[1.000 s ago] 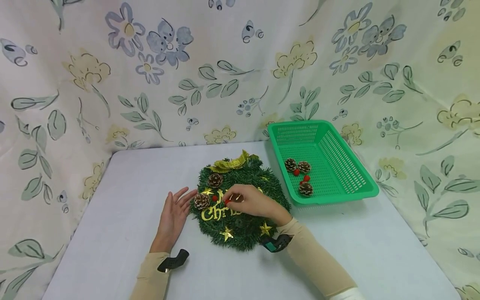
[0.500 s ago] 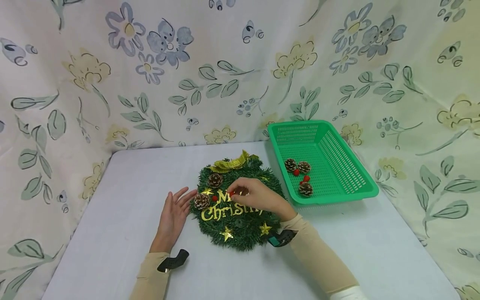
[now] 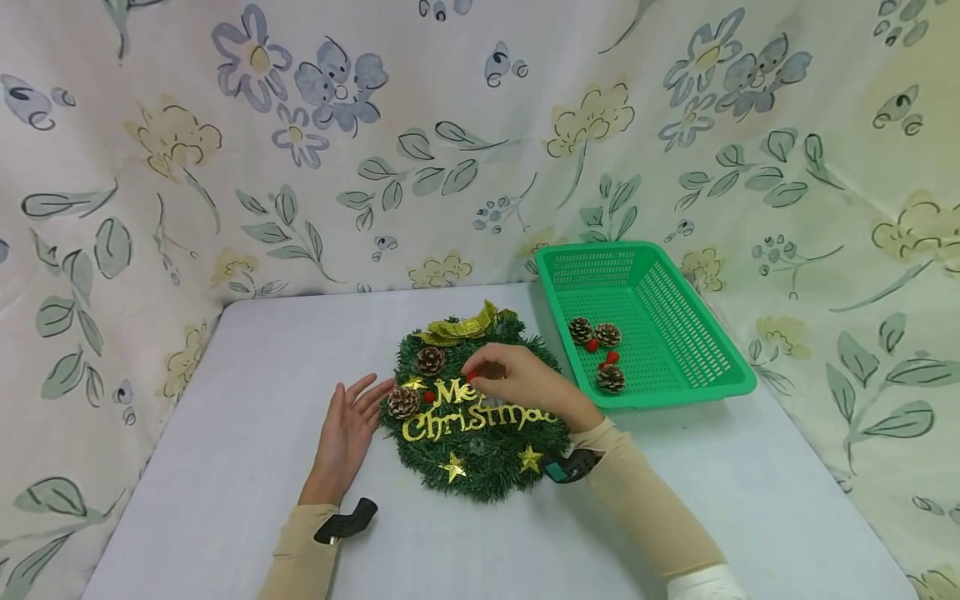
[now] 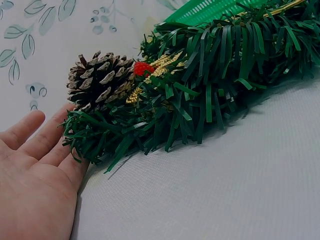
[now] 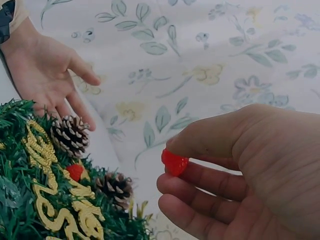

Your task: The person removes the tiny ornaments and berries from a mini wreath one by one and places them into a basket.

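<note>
Pale floral cloth (image 3: 465, 92) behind a white table (image 3: 255, 400)

Makeshift recording setup, room type unclear: floral fabric backdrop (image 3: 450, 125) right behind white-covered desk (image 3: 262, 433), black wrist cameras (image 3: 347, 522) worn.

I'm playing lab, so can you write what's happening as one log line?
right hand: pinches red berry above Christmas wreath; left hand: at wreath's edge; green basket: three pine cones, red berries inside
</note>
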Demonstrator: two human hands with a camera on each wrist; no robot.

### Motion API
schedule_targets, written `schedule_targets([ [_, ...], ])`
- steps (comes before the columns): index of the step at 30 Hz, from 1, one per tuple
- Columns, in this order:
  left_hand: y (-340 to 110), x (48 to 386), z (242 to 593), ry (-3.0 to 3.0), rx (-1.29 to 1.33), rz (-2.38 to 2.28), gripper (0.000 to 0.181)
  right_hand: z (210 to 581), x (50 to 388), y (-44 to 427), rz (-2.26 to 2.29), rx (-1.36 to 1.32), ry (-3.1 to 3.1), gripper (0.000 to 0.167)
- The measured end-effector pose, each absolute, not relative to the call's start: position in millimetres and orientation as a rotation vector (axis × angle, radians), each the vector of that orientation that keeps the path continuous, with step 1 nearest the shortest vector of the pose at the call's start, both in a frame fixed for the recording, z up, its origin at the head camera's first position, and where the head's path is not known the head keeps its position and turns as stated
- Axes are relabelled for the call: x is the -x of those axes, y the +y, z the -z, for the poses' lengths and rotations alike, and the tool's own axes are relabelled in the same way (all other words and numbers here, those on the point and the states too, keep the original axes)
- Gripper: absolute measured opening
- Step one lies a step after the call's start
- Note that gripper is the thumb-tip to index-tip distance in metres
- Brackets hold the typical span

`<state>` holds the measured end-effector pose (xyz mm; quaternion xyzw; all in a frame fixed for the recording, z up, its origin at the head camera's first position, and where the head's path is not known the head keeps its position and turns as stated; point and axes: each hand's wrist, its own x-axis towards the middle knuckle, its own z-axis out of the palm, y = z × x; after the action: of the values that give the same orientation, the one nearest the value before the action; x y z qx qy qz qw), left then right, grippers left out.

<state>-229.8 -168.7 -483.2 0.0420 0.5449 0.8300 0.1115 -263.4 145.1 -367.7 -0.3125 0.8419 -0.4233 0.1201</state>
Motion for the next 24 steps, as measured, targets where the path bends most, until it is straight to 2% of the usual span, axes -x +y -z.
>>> schedule_targets([
  [24, -168.2, 229.0, 482.4, 1.600, -0.117, -2.451, 0.076, 352.6, 269.4, 159.0, 1.271, 0.876, 2.488, 0.022],
])
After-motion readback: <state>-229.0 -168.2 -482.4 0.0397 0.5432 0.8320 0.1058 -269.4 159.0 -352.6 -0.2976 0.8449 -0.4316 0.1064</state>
